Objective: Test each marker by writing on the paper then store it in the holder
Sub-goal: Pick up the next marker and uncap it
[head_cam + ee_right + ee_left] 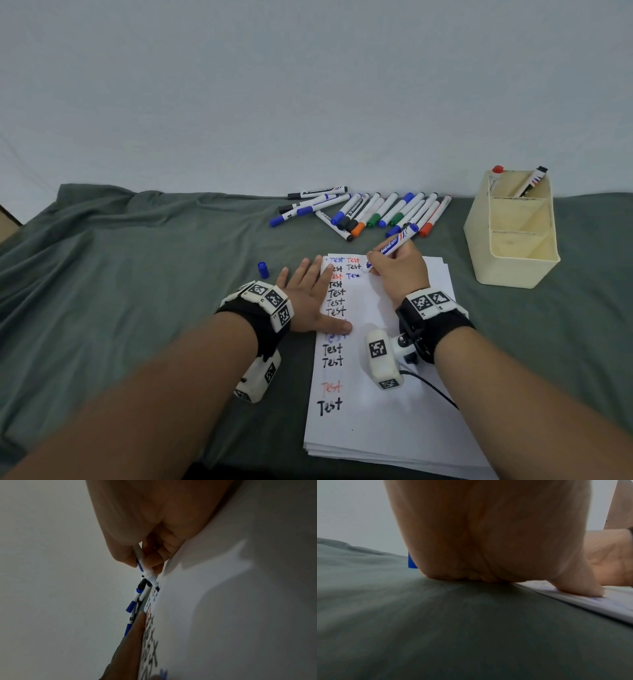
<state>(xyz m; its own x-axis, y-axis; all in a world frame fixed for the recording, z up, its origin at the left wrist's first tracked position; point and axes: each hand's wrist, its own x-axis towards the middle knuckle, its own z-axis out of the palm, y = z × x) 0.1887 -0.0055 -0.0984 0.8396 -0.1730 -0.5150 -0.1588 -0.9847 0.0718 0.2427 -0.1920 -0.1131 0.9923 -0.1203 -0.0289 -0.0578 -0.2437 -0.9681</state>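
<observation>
Head view: we write mid-frame with the blue marker (394, 244) gripped in right hand (399, 270).
Left hand (308, 298) flat on paper (394, 428); the thumb risks smearing ink.

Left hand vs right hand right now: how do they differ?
The left hand lies flat with fingers spread, pressing the paper edge; the right hand is curled, gripping the blue marker. The left hand holds nothing; the right hand has the uncapped tip on the sheet, mid-word. Both rest on the paper and wear wrist cameras.
</observation>
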